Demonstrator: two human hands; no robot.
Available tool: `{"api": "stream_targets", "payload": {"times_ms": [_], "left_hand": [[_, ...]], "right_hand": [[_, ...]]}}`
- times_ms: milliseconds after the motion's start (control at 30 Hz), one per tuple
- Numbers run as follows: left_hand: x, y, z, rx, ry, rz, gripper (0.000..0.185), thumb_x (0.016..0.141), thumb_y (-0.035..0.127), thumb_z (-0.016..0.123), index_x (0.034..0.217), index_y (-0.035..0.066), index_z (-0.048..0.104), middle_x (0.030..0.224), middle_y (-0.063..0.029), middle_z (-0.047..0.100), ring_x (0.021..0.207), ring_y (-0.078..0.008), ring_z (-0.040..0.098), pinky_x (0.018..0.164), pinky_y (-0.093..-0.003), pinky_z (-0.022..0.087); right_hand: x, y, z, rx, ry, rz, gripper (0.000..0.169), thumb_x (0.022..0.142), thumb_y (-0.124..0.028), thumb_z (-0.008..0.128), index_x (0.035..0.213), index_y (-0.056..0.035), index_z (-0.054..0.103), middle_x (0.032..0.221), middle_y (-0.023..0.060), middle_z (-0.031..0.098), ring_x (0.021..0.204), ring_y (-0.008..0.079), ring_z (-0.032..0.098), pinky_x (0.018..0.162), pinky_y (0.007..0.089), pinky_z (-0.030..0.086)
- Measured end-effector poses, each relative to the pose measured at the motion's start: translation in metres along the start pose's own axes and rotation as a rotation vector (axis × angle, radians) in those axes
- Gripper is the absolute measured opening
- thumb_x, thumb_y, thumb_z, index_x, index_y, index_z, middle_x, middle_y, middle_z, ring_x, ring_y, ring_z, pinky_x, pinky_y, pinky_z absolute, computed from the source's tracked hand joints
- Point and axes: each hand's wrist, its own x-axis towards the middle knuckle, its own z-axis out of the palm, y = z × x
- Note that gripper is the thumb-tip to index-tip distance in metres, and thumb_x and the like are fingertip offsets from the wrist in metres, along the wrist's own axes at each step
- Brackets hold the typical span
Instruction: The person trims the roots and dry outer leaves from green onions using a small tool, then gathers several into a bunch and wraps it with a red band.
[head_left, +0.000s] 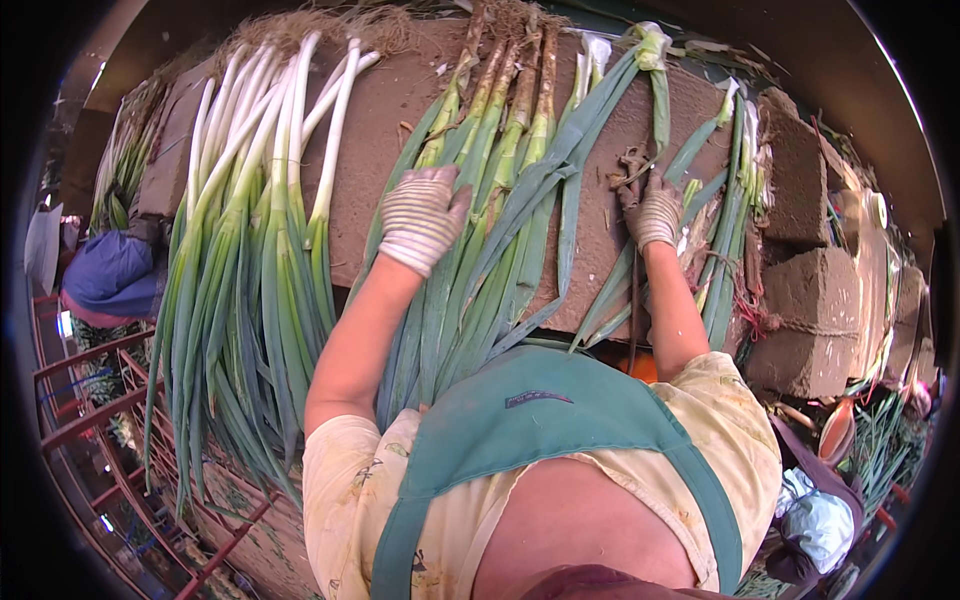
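Observation:
My left hand (425, 217), in a striped, soiled glove, lies on a row of soil-stained long green onions (517, 142), thumb spread, fingertips bent down over the leaves. My right hand (654, 211), gloved alike, is at a rusty metal fitting (634, 166) with a thin dark rod or hose below it; the hand hides part of it, so its hold is unclear. Between my hands, loose green leaves (536, 187) lie slantwise across the row. A pile of long green onions with clean white shafts (281, 150) lies at the left, roots away from me.
Brown blocks (810, 322) and a rope-tied bundle of green onions (735, 187) are at the right. A red metal frame (97, 409) stands at lower left. Another person in blue clothing (112, 266) is at the far left. A light-coloured bag (819, 525) lies at lower right.

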Motion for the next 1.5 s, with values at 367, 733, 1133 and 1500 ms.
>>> {"api": "stream_targets", "payload": {"times_ms": [367, 733, 1133, 1500], "left_hand": [[0.04, 0.045, -0.005, -0.128, -0.357, -0.289, 0.046, 0.073, 0.025, 0.076, 0.106, -0.005, 0.065, 0.099, -0.0211, 0.072, 0.089, -0.0324, 0.071, 0.081, -0.0425, 0.057], [0.003, 0.041, 0.061, -0.146, 0.319, 0.171, 0.04, 0.084, 0.017, 0.067, 0.122, 0.007, 0.06, 0.116, -0.017, 0.064, 0.105, -0.0378, 0.063, 0.083, -0.0484, 0.054], [-0.037, 0.052, 0.027, -0.011, -0.356, -0.102, 0.051, 0.084, 0.037, 0.07, 0.117, 0.001, 0.058, 0.112, -0.0232, 0.065, 0.1, -0.0385, 0.065, 0.088, -0.0473, 0.053], [-0.015, 0.073, 0.018, 0.011, -0.437, -0.172, 0.059, 0.071, 0.036, 0.079, 0.112, -0.002, 0.059, 0.108, -0.0266, 0.065, 0.098, -0.0409, 0.065, 0.088, -0.047, 0.053]], "right_hand": [[-0.072, -0.002, -0.033, 0.527, 0.025, -0.219, 0.055, 0.078, -0.031, 0.077, 0.124, -0.0036, 0.066, 0.11, 0.0211, 0.066, 0.101, 0.039, 0.063, 0.091, 0.0444, 0.052], [-0.122, -0.042, -0.051, 0.734, -0.17, -0.247, 0.055, 0.078, -0.028, 0.076, 0.125, -0.0011, 0.065, 0.109, 0.0223, 0.066, 0.101, 0.0387, 0.064, 0.091, 0.0416, 0.052], [-0.177, -0.051, -0.066, 0.696, -0.283, -0.592, 0.059, 0.073, -0.022, 0.081, 0.126, -0.002, 0.062, 0.098, 0.0193, 0.064, 0.092, 0.0376, 0.059, 0.085, 0.0454, 0.048], [0.039, -0.06, -0.004, 0.911, -0.183, -0.087, 0.057, 0.082, -0.034, 0.077, 0.128, -0.003, 0.065, 0.113, 0.023, 0.069, 0.104, 0.0342, 0.068, 0.094, 0.0397, 0.053]]}}
